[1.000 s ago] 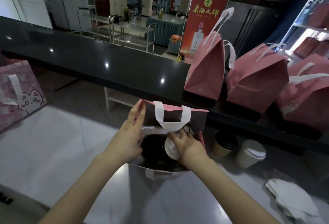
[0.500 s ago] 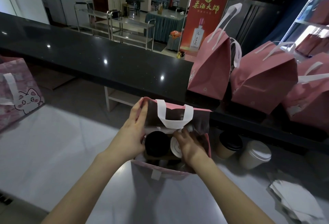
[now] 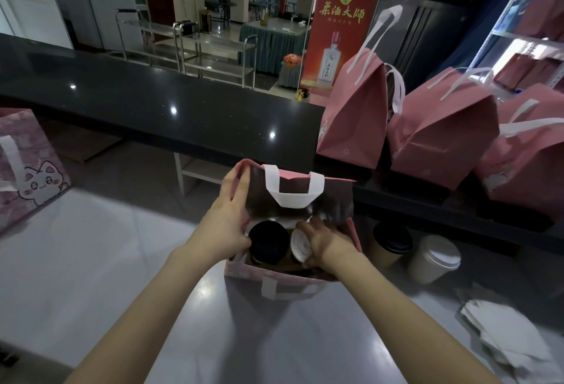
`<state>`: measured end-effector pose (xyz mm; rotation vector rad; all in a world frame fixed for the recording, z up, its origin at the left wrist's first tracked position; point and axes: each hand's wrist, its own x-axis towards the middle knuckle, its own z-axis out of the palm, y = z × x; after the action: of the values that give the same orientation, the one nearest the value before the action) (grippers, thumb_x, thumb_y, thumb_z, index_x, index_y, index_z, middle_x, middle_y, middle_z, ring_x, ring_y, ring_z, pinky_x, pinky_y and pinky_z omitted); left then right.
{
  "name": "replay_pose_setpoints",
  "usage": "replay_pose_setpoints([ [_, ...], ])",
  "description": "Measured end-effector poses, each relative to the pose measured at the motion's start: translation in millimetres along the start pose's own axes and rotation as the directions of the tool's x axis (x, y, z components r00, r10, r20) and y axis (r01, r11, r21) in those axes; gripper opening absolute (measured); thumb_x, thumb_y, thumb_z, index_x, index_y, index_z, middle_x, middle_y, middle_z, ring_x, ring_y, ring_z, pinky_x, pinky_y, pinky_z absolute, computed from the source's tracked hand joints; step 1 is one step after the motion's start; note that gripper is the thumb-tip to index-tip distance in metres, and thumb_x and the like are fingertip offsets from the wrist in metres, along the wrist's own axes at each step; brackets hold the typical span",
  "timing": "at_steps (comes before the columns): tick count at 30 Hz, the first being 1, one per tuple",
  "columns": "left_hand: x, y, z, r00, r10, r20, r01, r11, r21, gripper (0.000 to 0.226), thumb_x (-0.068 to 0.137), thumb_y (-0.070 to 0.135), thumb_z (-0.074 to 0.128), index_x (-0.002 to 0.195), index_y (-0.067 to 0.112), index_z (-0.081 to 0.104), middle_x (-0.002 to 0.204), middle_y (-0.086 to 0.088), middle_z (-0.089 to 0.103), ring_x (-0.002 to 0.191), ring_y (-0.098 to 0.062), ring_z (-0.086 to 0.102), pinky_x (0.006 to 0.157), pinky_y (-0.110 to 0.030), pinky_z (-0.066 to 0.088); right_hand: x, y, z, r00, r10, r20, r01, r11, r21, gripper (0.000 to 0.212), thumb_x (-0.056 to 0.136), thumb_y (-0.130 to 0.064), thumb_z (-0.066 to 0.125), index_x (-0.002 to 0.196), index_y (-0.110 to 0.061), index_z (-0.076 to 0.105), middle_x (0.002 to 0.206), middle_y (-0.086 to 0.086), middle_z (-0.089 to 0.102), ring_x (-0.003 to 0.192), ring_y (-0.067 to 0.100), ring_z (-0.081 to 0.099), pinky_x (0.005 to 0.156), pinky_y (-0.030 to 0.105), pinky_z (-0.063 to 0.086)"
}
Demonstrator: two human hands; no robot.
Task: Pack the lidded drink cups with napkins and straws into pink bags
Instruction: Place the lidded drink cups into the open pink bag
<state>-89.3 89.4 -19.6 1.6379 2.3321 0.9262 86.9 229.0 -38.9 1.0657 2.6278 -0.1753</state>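
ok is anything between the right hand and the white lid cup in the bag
Nothing visible: the right hand holds the white-lid cup directly, inside the bag, beside the black-lid cup.

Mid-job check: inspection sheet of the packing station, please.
Surface: grey worktop below a black counter.
Job's things: open pink bag holds black-lidded cup and white-lidded cup; brown cup and pale cup stand right of it; paper stack far right; straws not seen.
Clutter: cat-print bag at left edge.
Hands: left hand holds the bag's left side; right hand grips the white-lidded cup inside.
Cables: nothing seen.
Surroundings: closed pink bags on the counter, red banner, metal trolleys.
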Motion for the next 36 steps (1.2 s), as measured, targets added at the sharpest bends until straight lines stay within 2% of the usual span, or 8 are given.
replay_pose_setpoints([
  [2, 4, -5, -4, 1.000, -0.019, 0.011, 0.019, 0.999, -0.036, 0.135, 0.066, 0.012, 0.081, 0.144, 0.044, -0.024, 0.147, 0.029, -0.020, 0.093, -0.017, 0.055, 0.058, -0.010, 0.045, -8, 3, -12, 1.000, -0.015, -0.012, 0.015, 1.000, 0.004, 0.078, 0.084, -0.039, 0.064, 0.147, -0.036, 0.018, 0.155, 0.002, 0.019, 0.133, 0.035, 0.037, 0.102, 0.047, 0.043],
  [4, 8, -8, -7, 0.999, -0.050, 0.008, 0.051, 0.995, -0.089, 0.125, 0.071, 0.013, 0.079, 0.148, 0.038, -0.016, 0.150, 0.026, -0.014, 0.117, -0.024, 0.050, 0.077, -0.016, 0.048, -21, 8, -20, 0.986, -0.066, -0.155, 0.067, 0.998, 0.002, 0.070, 0.087, -0.045, 0.059, 0.146, -0.035, 0.024, 0.149, -0.001, 0.031, 0.124, 0.031, 0.047, 0.096, 0.043, 0.043],
  [7, 13, -9, -8, 0.991, -0.135, 0.001, 0.133, 0.969, -0.207, 0.119, 0.072, 0.007, 0.077, 0.151, 0.035, -0.007, 0.152, 0.021, -0.004, 0.135, -0.024, 0.034, 0.076, -0.014, 0.046, -47, 21, -29, 0.945, -0.142, -0.296, 0.182, 0.977, 0.112, 0.053, 0.087, -0.061, 0.050, 0.132, -0.035, 0.047, 0.130, -0.012, 0.046, 0.112, 0.015, 0.051, 0.088, 0.034, 0.047],
  [10, 13, -6, -8, 0.972, -0.234, -0.014, 0.220, 0.931, -0.291, 0.112, 0.074, 0.006, 0.076, 0.153, 0.033, 0.000, 0.156, 0.012, 0.002, 0.138, -0.027, 0.031, 0.086, -0.026, 0.051, -72, 35, -29, 0.932, -0.223, -0.286, 0.262, 0.960, 0.104, 0.062, 0.080, -0.080, 0.032, 0.115, -0.038, 0.061, 0.114, -0.019, 0.055, 0.107, 0.003, 0.050, 0.100, 0.030, 0.039],
  [14, 8, 4, -10, 0.953, -0.268, -0.144, 0.241, 0.953, -0.181, 0.088, 0.080, 0.019, 0.074, 0.151, 0.021, 0.022, 0.154, 0.005, 0.009, 0.136, -0.027, 0.034, 0.103, -0.036, 0.042, -78, 50, -16, 0.885, -0.234, -0.402, 0.259, 0.966, 0.009, 0.022, 0.090, -0.043, 0.057, 0.107, -0.032, 0.066, 0.110, -0.014, 0.060, 0.113, 0.007, 0.048, 0.119, 0.041, 0.015],
  [21, -16, 24, -7, 0.891, -0.042, -0.452, 0.091, 0.992, 0.089, 0.032, 0.079, 0.028, 0.076, 0.109, 0.019, 0.066, 0.152, -0.006, 0.031, 0.141, -0.027, 0.025, 0.109, -0.048, 0.032, -65, 45, -12, 0.716, -0.126, -0.687, 0.204, 0.978, 0.033, 0.009, 0.080, -0.016, 0.074, 0.088, -0.020, 0.073, 0.088, -0.004, 0.069, 0.089, 0.021, 0.061, 0.098, 0.047, 0.044],
  [28, -27, 47, -10, 0.848, -0.051, -0.527, 0.039, 0.999, -0.034, 0.024, 0.076, 0.016, 0.079, 0.094, 0.015, 0.064, 0.119, -0.005, 0.057, 0.119, -0.023, 0.050, 0.096, -0.038, 0.043, -63, 61, -14, 0.688, -0.117, -0.716, 0.235, 0.970, 0.067, 0.008, 0.086, -0.017, 0.066, 0.092, -0.020, 0.070, 0.091, -0.002, 0.066, 0.093, 0.021, 0.057, 0.096, 0.041, 0.044],
  [36, -40, 159, 47, 0.853, 0.212, -0.477, -0.260, 0.965, -0.036, 0.027, 0.076, 0.006, 0.075, 0.099, 0.013, 0.063, 0.106, -0.001, 0.061, 0.106, -0.019, 0.055, 0.094, -0.036, 0.047, -103, 115, -2, 0.642, -0.139, -0.754, 0.343, 0.932, 0.120, 0.025, 0.085, -0.015, 0.069, 0.109, -0.015, 0.069, 0.111, 0.001, 0.064, 0.107, 0.019, 0.057, 0.098, 0.033, 0.044],
])
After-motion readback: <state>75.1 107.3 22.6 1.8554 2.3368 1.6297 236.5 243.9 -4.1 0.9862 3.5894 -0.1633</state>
